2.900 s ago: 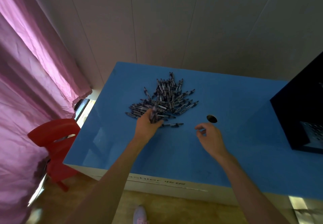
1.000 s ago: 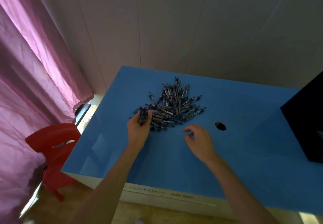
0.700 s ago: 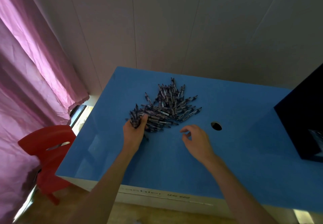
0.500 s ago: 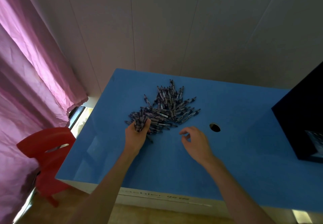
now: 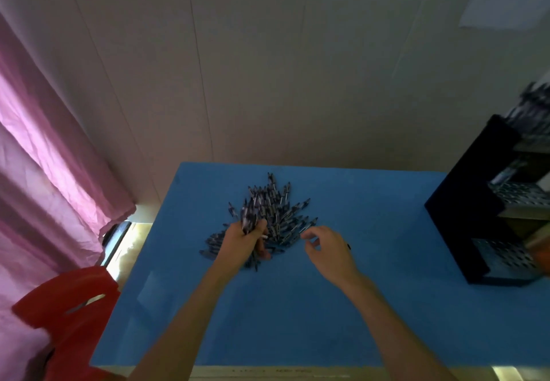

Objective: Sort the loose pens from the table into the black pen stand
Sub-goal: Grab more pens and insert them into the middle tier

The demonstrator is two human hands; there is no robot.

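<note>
A fan-shaped heap of dark loose pens (image 5: 275,211) lies on the blue table (image 5: 297,315). My left hand (image 5: 242,245) grips a bundle of pens (image 5: 249,217) that sticks up out of the fist, over the near left part of the heap. My right hand (image 5: 326,246) hovers just right of the heap, fingers loosely curled and holding nothing. The black pen stand (image 5: 491,202), with perforated shelves, stands at the table's right edge; blurred pens (image 5: 532,107) show at its top.
A red plastic chair (image 5: 64,312) stands left of the table, below a pink curtain (image 5: 44,172). A pale panelled wall runs behind the table. A small dark hole in the tabletop is mostly hidden behind my right hand.
My left hand has lifted its bundle of pens up from the heap's left edge and turned it more upright. My right hand stayed close beside the heap. The view tilted, showing more of the stand.
</note>
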